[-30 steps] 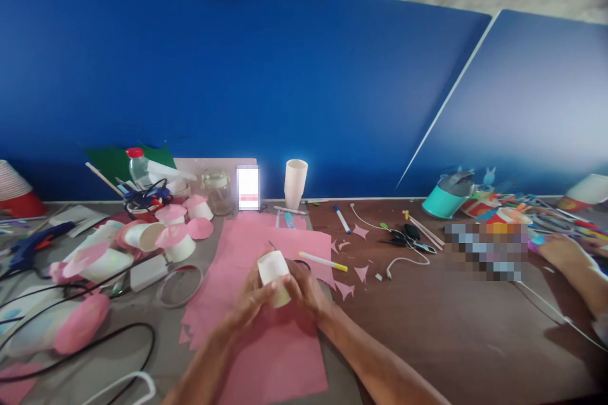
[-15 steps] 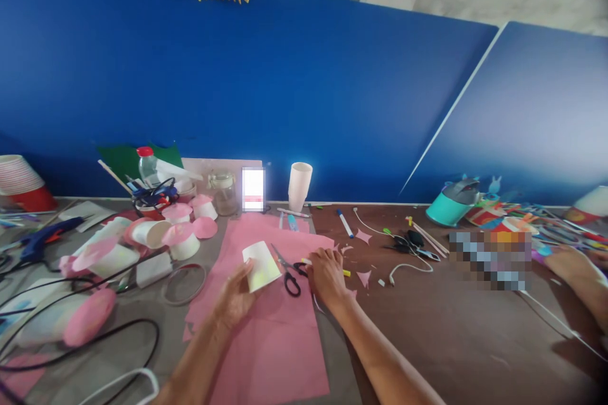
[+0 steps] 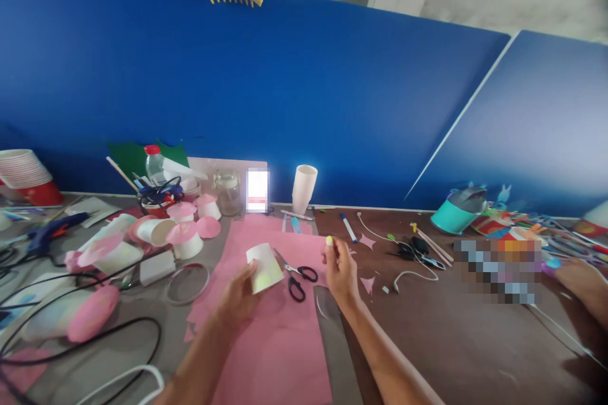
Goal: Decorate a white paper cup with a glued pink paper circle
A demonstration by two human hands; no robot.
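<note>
- Hands: apart; scissors lie btwn. them.
- Left hand: clamped on white paper piece, thumb on near face, other fingers mostly hidden. Piece pos.: tilted, over the pink paper, L of scissors, w/ yellowish patches facing the wearer. Edge grip prob. leaves most of the face exposed.
- Right hand: fingers wrapped round yellow-ended marker; only yellow end vis., body hidden in grip. Compact hold prob. secures marker single-handed. Contact w/ counter: cannot tell.
- Scissors: blade tips just beside paper piece, handle loops toward right hand; orientation suits a quick R-side grab.
- Pink paper: spread flat in front of wearer, approx. centred; may double as a work mat (guess only).
- Rear: white cups stacked upright nr. blue panel, prob. to save space.
- L side: pink-topped cups grouped together, prob. out of the arm's way.
- R side: blue-and-white marker & pink scraps; beyond, a co-worker's hand.
</note>
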